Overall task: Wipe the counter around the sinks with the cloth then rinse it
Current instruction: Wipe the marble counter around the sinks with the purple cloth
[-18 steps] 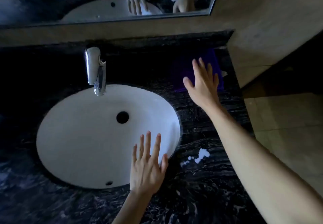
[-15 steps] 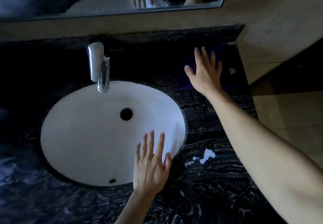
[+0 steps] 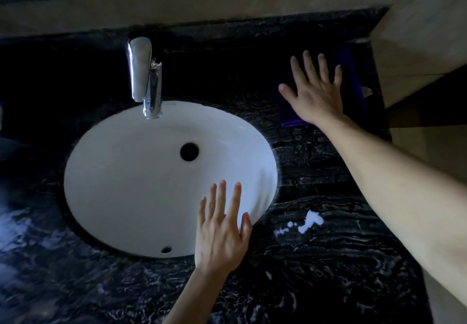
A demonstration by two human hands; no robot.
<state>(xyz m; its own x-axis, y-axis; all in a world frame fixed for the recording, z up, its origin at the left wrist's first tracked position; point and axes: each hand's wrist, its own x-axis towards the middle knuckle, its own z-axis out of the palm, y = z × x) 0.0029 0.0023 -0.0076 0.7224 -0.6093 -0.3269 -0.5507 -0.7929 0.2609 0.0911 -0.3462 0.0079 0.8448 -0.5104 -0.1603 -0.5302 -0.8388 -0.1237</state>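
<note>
Since the frame half a second before, the right hand [image 3: 316, 96] had spread flatter over the dark purple cloth [image 3: 353, 81], and the view had tipped downward so that the mirror had nearly left the top edge. The left hand [image 3: 222, 232] had kept its place at the near right rim of the white oval ceramic sink [image 3: 141, 179].

The right hand's grip was wide, fingers straight and fanned, lying over the cloth; whether the palm actually pressed it could not be told. The cloth lay flat on the black veined marble table [image 3: 316, 260] at the far right, beside the beige wall [image 3: 417, 33], its edges showing at the hand's right side and below the palm. The left hand's grip was also wide, fingers straight and holding nothing, reaching over the sink's rim.

A chrome faucet [image 3: 144, 76] stood behind the sink, its spout over the bowl. A dark round drain [image 3: 189, 151] sat in the bowl. A small white splotch [image 3: 312, 220] lay on the table to the sink's right, between the two arms.
</note>
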